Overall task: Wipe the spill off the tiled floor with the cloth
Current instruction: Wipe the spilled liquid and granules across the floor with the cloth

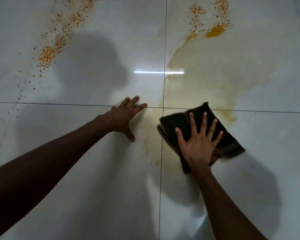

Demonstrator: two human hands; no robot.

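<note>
A dark folded cloth point(203, 130) lies flat on the yellowish spill point(197, 84) smeared across the glossy tiled floor point(93, 170).

Orange speckles point(220, 7) cut off at top edge; cloth point(177, 125) edges blurred.

Glossy pale floor tiles point(93, 187) — dark grout lines point(161, 187), a bright light reflection point(158, 72).
</note>
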